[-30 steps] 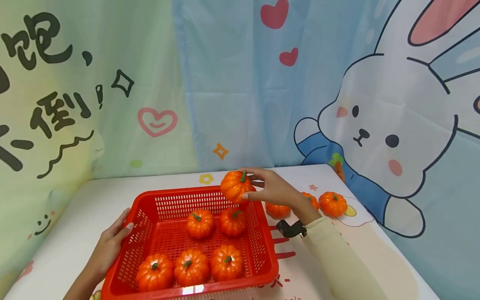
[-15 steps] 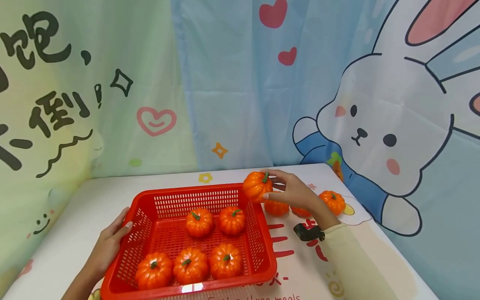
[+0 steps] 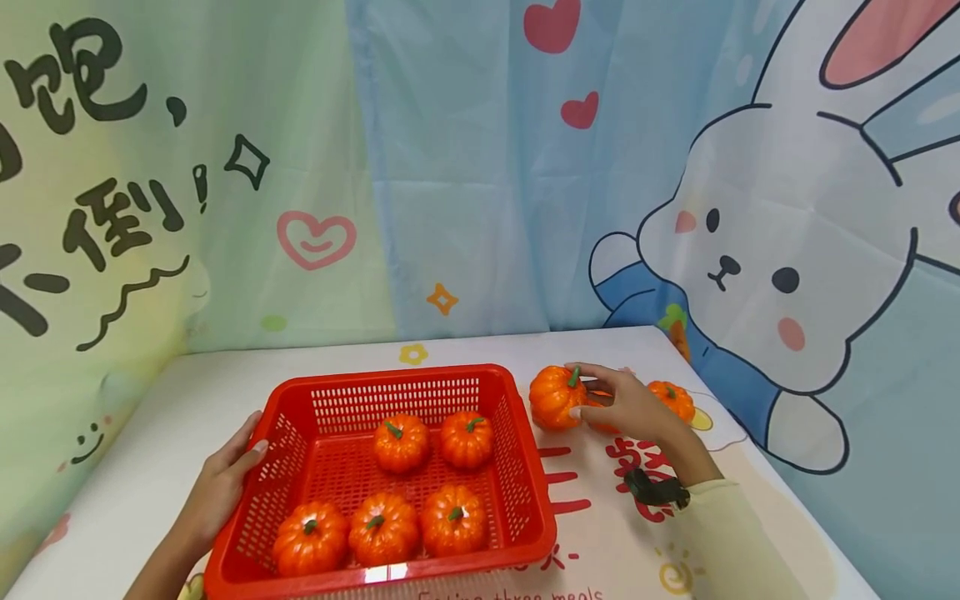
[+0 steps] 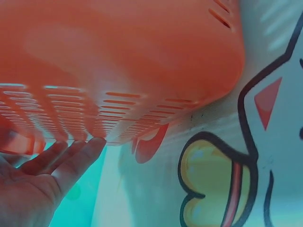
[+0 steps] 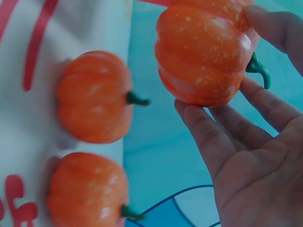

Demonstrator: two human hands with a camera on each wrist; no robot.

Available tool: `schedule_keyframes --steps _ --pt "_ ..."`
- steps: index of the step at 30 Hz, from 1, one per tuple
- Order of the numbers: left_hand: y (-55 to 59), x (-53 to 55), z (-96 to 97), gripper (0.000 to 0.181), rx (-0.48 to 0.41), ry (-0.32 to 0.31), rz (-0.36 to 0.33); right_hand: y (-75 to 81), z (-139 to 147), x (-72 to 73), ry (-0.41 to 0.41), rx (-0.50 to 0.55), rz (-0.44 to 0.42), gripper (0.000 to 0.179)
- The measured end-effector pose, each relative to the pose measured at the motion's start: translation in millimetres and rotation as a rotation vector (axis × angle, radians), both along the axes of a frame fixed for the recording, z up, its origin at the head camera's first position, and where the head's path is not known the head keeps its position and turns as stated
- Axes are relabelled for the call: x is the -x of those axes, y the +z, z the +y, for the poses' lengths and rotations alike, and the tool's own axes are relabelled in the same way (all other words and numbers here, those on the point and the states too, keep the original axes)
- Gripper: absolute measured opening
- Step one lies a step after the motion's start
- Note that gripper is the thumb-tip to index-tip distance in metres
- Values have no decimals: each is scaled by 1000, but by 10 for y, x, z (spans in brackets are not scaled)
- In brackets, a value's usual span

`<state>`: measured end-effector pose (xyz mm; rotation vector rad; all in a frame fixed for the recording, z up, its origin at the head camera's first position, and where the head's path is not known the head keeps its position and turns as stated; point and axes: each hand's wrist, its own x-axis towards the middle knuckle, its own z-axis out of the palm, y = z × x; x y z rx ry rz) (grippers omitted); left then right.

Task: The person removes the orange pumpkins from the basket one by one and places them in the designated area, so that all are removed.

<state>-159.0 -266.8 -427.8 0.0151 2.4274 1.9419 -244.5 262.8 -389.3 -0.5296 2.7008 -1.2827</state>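
Observation:
My right hand (image 3: 626, 404) holds a small orange pumpkin (image 3: 555, 398) with a green stem, just right of the basket. In the right wrist view, thumb and fingertips grip this pumpkin (image 5: 206, 54) above the table. Two more pumpkins, a nearer one (image 5: 94, 97) and another (image 5: 90, 191), sit below it there. My left hand (image 3: 217, 483) holds the red plastic basket (image 3: 528, 450) at its left rim, thumb over the edge. Its fingers (image 4: 78, 158) touch the slotted outer wall in the left wrist view. Several pumpkins lie in the basket, among them one at the back (image 3: 401, 444) and one in front (image 3: 311, 539).
A pumpkin (image 3: 671, 400) rests on the table's right side, partly behind my right wrist. The white printed table (image 3: 150, 433) meets a cartoon curtain (image 3: 450, 192) at its back edge. My right wrist wears a black device (image 3: 656, 489).
My right hand has carried its pumpkin rightward from over the basket's back right corner to outside the basket, then lower. The left hand and the basket have stayed in place.

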Motion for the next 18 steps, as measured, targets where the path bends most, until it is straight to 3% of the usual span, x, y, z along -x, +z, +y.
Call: schedule_keyframes --steps 6,18 --pt "0 -3 -6 64 -4 -4 -4 -128 91 -83 20 -5 -65 62" --pt "12 1 4 64 -24 -2 -18 -301 160 -119 88 -85 -107 65"
